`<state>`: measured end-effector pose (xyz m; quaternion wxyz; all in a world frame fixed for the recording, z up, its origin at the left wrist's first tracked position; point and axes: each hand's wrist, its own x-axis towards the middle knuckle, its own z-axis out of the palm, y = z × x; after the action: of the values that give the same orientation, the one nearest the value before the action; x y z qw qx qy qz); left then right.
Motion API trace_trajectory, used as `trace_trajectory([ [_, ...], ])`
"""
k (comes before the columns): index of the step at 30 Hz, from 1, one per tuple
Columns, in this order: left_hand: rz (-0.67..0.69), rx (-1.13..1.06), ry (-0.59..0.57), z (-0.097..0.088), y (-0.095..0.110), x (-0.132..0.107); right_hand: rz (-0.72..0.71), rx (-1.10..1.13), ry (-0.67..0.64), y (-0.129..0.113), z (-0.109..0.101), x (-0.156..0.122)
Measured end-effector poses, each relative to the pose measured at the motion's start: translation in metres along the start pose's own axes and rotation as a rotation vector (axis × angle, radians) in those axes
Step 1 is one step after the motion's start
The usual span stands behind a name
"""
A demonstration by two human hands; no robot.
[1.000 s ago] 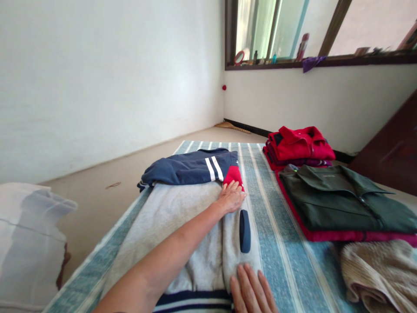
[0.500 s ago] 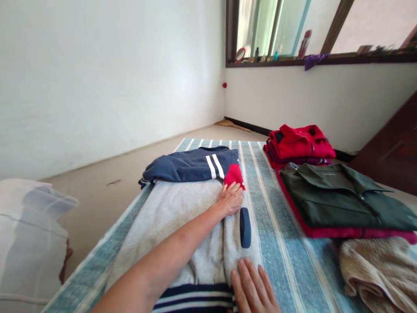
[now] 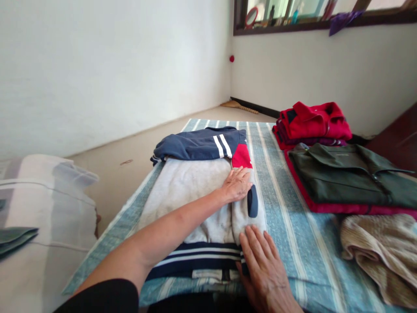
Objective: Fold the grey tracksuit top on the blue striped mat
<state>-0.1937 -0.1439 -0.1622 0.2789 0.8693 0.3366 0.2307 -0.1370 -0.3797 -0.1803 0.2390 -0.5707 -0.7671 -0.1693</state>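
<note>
Lying open, gripping nothing: left hand [image 3: 236, 184] flat on folded grey sweatshirt [image 3: 185, 187], center frame; right hand [image 3: 263, 274] against its navy-striped hem [image 3: 208, 256], lower center.

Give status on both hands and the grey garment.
Left hand flat on folded grey garment. Right hand with fingertips at its striped end. Navy top against far end; green jacket on red cloth to the right.

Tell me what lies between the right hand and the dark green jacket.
Head view: a striped blue mat and the crimson edge under the jacket.
</note>
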Motion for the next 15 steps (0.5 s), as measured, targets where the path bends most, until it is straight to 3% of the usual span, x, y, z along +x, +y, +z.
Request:
trace_trajectory([
  [7,-0.01,0.387,-0.227,0.001,0.012,-0.015,0.023,0.076,-0.073,0.001,-0.013,0.004],
  [12,0.01,0.496,-0.247,0.002,0.013,-0.015,0.084,0.225,-0.033,0.018,-0.028,0.015],
  [15,0.021,0.491,-0.234,0.003,0.011,-0.016,0.137,0.267,0.053,0.041,-0.024,0.033],
])
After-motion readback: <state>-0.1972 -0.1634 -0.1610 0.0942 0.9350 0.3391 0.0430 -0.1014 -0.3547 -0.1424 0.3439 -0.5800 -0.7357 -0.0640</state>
